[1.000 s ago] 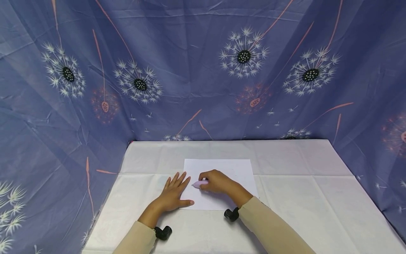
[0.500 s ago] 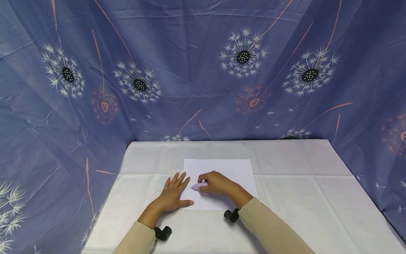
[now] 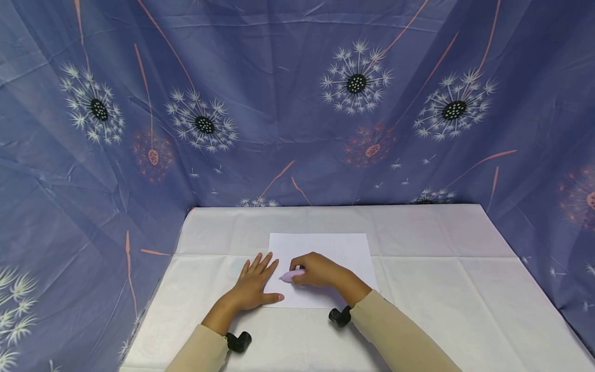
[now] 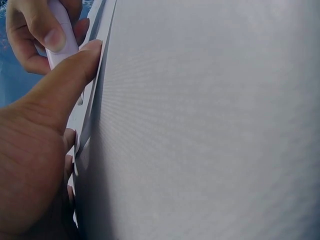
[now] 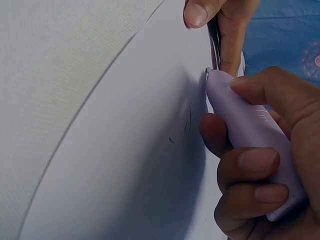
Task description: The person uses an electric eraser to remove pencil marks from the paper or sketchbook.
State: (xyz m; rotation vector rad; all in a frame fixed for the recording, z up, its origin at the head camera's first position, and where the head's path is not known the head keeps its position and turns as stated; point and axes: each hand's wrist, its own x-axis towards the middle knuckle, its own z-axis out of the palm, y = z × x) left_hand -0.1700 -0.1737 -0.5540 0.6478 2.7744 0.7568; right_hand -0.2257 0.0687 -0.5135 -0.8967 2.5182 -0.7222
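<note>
A white sheet of paper [image 3: 344, 247] lies on the table. My left hand [image 3: 253, 287] rests flat on its left edge, fingers spread and thumb near the front edge. My right hand [image 3: 321, 269] grips a lilac, rounded hand tool [image 5: 247, 120] with a small greyish tip [image 5: 209, 70]; its exact kind I cannot tell. In the right wrist view the thumb lies on top near the tip, and the other fingers curl round the body. The tip points left, close to the left hand, at or just above the paper. A few short dark marks [image 5: 187, 120] show on the sheet.
A white, creased cloth [image 3: 432, 289] covers the table. Behind it and at both sides hangs a blue curtain [image 3: 279, 103] with dandelion prints. Black camera mounts [image 3: 239, 341] sit at both wrists, beside the beige sleeves [image 3: 395, 330].
My right hand has drawn the lilac tool a short way toward the front edge of the paper, near its left side. The left hand has stayed in place.
</note>
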